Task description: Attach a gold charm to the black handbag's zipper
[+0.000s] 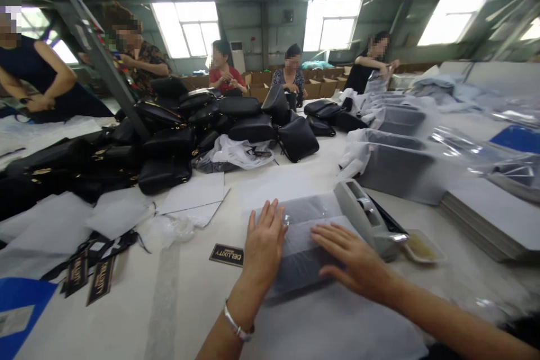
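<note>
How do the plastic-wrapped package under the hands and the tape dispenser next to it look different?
The package lies flat, while the tape dispenser stands higher. The package is mostly dark gray; the dispenser is paler. The package is covered in translucent plastic, the dispenser is bare. Both look grayish and sit side by side.

We find the lower-centre package (300,256) glossy and plastic-wrapped; the black bags (169,143), left, smooth, leather-like.

Left hand (266,239), right hand (352,259) — both on a plastic-wrapped package (300,273) (grey tape dispenser (351,202) alongside).
</note>
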Motion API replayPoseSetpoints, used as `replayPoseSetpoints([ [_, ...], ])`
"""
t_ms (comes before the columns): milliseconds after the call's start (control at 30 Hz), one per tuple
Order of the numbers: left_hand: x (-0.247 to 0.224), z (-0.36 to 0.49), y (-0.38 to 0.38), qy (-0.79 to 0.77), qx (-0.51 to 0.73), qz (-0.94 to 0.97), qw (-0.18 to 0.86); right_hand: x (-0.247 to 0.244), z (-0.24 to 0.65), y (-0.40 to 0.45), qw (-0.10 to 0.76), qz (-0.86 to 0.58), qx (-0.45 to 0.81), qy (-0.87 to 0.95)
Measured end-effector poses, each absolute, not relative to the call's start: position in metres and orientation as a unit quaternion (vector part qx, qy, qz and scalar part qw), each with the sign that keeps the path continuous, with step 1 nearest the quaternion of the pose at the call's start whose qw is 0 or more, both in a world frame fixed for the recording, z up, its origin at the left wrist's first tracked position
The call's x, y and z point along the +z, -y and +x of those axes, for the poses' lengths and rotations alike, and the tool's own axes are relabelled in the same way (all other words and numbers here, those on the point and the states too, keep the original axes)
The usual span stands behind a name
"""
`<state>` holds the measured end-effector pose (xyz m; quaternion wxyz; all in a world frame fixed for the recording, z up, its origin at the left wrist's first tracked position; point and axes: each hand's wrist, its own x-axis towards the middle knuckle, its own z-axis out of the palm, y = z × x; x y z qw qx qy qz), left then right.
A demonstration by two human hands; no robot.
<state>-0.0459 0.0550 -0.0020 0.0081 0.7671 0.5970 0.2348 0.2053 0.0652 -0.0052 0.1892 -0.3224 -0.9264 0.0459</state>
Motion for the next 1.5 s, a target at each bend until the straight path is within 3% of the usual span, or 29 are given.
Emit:
replayPoseSetpoints([
  [133,-0.032,-0.032,-0.053,-0.555,0.188,0.81,-0.027,-0.043,0.206,-0.044,0.152,-0.327,0.015,0.932],
  [267,-0.038,-0.044,-0.071,-0.551,0.176,0.816,0.022,-0.048,0.199,-0.059,0.15,-0.342,0.009,0.928],
  [533,0.0,-0.081,-0.053,-0.603,0.405,0.686,0.045,0.055,0.182,-0.129,0.176,-0.325,0.027,0.929],
  [767,-0.024,-0.073,-0.072,-0.677,0.413,0.593,0.141,0.08,0.166,-0.193,0.084,-0.343,-0.002,0.936],
  [933,0.016,-0.055,-0.077,-0.69,0.413,0.572,0.164,0.104,0.176,-0.185,0.095,-0.342,-0.066,0.932],
  [1100,0.078,-0.007,-0.078,-0.604,0.487,0.611,0.158,0.163,0.239,-0.159,0.187,-0.426,-0.107,0.879],
  [1233,0.095,0.029,-0.081,-0.5,0.532,0.664,0.165,0.194,0.324,-0.151,0.216,-0.523,-0.126,0.815],
  [1500,0.061,0.044,-0.078,-0.494,0.502,0.667,0.243,0.147,0.464,-0.183,0.174,-0.647,-0.012,0.742],
])
